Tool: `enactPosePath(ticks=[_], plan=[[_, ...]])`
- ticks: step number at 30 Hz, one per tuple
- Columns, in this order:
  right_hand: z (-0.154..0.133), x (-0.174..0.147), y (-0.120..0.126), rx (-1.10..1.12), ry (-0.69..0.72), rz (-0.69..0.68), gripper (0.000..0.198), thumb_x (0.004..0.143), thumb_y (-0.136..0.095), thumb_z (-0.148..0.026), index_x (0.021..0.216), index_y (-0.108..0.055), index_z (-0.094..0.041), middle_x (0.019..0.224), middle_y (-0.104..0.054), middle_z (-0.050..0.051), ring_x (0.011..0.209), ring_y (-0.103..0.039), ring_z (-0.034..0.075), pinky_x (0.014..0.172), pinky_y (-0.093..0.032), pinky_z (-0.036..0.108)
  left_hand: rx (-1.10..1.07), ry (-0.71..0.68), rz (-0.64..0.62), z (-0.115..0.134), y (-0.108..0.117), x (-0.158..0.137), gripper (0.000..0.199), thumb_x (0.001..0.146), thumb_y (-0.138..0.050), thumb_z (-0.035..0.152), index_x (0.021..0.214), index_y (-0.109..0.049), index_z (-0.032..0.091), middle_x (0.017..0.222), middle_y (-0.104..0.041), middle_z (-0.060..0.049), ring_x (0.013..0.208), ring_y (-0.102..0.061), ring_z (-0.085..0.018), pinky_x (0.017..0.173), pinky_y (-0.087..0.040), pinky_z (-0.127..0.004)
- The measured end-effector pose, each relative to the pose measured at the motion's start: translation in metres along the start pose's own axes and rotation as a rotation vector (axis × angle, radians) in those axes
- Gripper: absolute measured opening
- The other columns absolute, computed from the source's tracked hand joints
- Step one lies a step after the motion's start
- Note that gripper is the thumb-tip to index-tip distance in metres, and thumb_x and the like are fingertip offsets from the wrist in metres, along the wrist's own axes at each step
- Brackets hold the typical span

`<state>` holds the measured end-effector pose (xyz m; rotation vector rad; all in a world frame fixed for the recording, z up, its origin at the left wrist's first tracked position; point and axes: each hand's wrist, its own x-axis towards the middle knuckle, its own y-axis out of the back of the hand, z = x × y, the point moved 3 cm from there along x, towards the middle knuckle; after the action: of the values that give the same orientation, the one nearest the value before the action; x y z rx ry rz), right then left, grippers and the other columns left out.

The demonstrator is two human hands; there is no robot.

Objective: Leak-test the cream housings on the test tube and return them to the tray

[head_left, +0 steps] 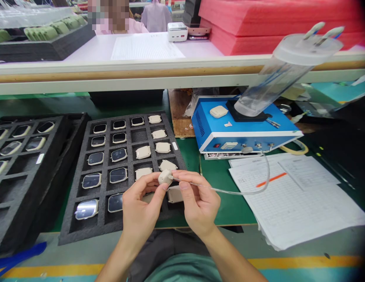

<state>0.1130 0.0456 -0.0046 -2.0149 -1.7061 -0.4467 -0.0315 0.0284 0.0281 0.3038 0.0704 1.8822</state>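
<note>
Between the thumb and fingers of my left hand (140, 201) is a small beige watch case (164, 178), tilted up on edge. My right hand (201, 203) pinches a thin clear tube (244, 193) near its end, and the tube's tip meets the side of the watch case. From there the tube curves right to the front of a blue box (210, 123). Below my hands lies a black foam tray (64, 231) with watches in its compartments. Dark screens face up on the left; beige backs face up on the right.
Another foam tray (22, 203) with watches lies at the left. On the blue box stand a clear cylinder (264, 86) and a beige watch case (219, 112). Printed sheets (300, 196) cover the right side. A shelf edge (126, 80) crosses behind; a person sits beyond.
</note>
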Motion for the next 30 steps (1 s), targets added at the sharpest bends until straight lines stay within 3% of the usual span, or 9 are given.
enactPosePath(ticks=[16,30], plan=[[0.0004,0.0006,0.0002,0.018,0.012,-0.01,0.025,0.101,-0.061,-0.01,0.109,-0.077,-0.027,0.105,-0.081,0.005,0.102,-0.077,0.02,0.092,-0.064,0.035,0.012,-0.045,-0.016,-0.0017,-0.0001,-0.0018,0.014,0.085,-0.082,0.02,0.099,-0.082,0.022,0.091,-0.084,-0.002,0.077,-0.078,-0.015,0.074,-0.065,-0.022],[0.0028,0.0067,-0.0028,0.049,0.011,-0.017,0.022,0.1,-0.062,-0.011,0.108,-0.076,-0.026,0.105,-0.08,0.006,0.101,-0.077,0.021,0.093,-0.064,0.037,0.073,-0.065,0.035,-0.0052,0.003,0.004,0.021,0.08,-0.087,0.031,0.099,-0.083,0.023,0.09,-0.084,-0.002,0.075,-0.079,-0.016,0.075,-0.066,-0.021]])
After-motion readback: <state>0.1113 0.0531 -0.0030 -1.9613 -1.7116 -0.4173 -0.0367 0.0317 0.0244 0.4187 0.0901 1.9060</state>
